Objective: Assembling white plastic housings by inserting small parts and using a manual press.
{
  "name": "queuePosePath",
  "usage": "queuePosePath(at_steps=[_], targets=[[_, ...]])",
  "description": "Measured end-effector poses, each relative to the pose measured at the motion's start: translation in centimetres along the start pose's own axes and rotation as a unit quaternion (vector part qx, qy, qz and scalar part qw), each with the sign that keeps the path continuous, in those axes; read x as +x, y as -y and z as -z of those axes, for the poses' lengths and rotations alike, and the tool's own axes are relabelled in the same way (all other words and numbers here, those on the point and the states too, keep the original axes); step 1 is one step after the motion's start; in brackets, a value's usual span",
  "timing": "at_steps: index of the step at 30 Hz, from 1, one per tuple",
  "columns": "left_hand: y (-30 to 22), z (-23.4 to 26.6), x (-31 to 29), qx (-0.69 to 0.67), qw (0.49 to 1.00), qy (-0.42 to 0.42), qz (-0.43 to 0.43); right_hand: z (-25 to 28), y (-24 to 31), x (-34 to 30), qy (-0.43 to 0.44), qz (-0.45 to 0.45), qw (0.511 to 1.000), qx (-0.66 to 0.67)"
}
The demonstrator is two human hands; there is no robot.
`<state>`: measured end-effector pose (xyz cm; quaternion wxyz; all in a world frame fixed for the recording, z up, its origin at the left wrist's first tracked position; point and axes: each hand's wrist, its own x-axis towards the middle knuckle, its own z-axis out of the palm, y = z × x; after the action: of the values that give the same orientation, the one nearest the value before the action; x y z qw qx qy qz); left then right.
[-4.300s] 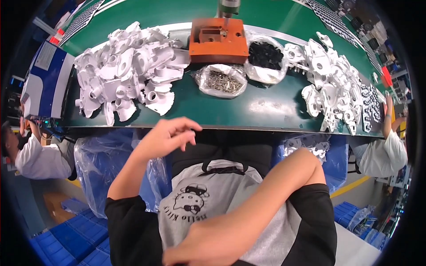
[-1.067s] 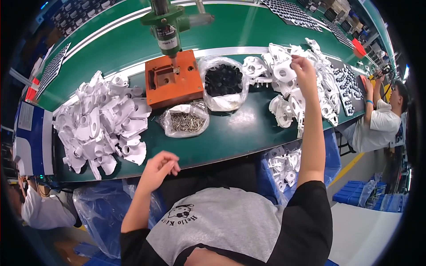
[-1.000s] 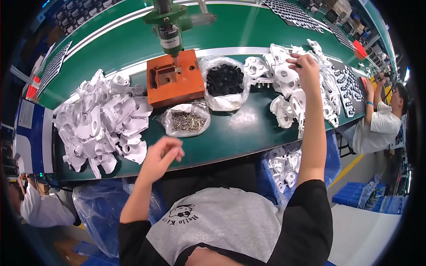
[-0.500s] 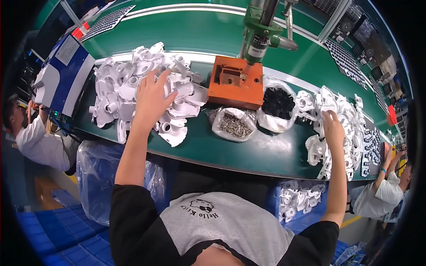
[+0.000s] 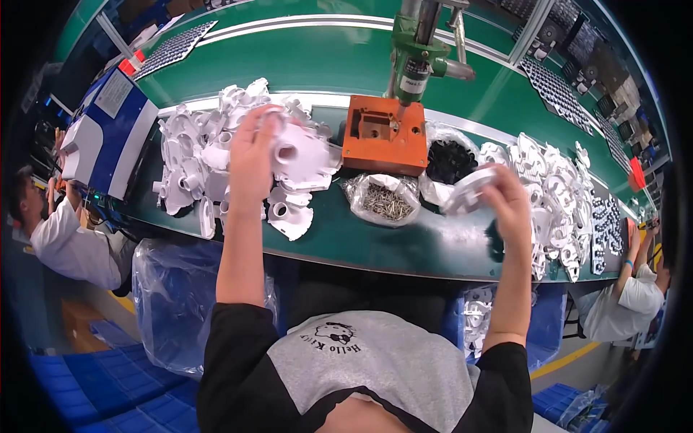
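My left hand (image 5: 253,155) grips a white plastic housing part (image 5: 303,155) with a round hole, lifted over the left heap of white housings (image 5: 191,155). Its fingers are partly smeared by motion. My right hand (image 5: 507,202) is closed on the edge of a rounder white plastic cover (image 5: 468,192), which hangs blurred above the table's front part, near the bag of black parts. Beyond my right hand lies the right heap of white covers (image 5: 559,198). Between my hands stands an orange metal fixture block (image 5: 386,155) with a cut-out recess, under a green press (image 5: 416,54).
In front of the block sit a clear bag of small metal pins (image 5: 390,202) and a bag of black parts (image 5: 451,160). A blue and white machine (image 5: 108,133) stands at the left. Blue bins (image 5: 552,328) are below the table edge. Co-workers sit on both sides.
My left hand has picked a housing out of the left heap and moved slightly right. My right hand has drawn a cover from the right heap leftward, toward the middle.
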<state>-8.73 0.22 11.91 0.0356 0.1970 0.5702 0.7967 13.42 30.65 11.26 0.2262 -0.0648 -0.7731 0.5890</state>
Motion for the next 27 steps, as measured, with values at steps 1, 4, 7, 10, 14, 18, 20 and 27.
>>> queuePosePath(at_steps=[1, 4, 7, 10, 14, 18, 20, 27], targets=[[-0.4, -0.4, -0.7, -0.053, 0.997, 0.053, 0.02, -2.7, 3.1, 0.3, 0.116, -0.037, 0.992, 0.014], [0.8, -2.7, -2.4, -0.172, 0.958, 0.223, 0.056, -6.6, 5.4, 0.9, 0.263, -0.142, 0.941, 0.162], [2.0, -5.0, -3.7, -0.294, 0.889, 0.341, 0.088, -8.3, 3.7, 2.1, 0.273, -0.144, 0.903, 0.3], [3.5, -7.8, -4.4, -0.333, 0.871, 0.354, 0.075, -10.0, 1.9, 1.3, 0.252, -0.192, 0.89, 0.327], [4.3, -8.1, -5.1, -0.322, 0.879, 0.339, 0.099, -11.5, 1.5, -0.4, 0.245, -0.211, 0.865, 0.384], [5.4, -7.6, -4.8, -0.29, 0.89, 0.344, 0.07, -12.6, 0.8, -1.5, 0.21, -0.239, 0.887, 0.335], [5.8, -7.3, -4.7, -0.276, 0.893, 0.351, 0.057, -13.2, 0.4, -2.0, 0.19, -0.248, 0.865, 0.392], [5.5, -6.7, -5.2, -0.251, 0.891, 0.365, 0.099, -14.6, -0.9, -2.8, 0.223, -0.239, 0.828, 0.455]])
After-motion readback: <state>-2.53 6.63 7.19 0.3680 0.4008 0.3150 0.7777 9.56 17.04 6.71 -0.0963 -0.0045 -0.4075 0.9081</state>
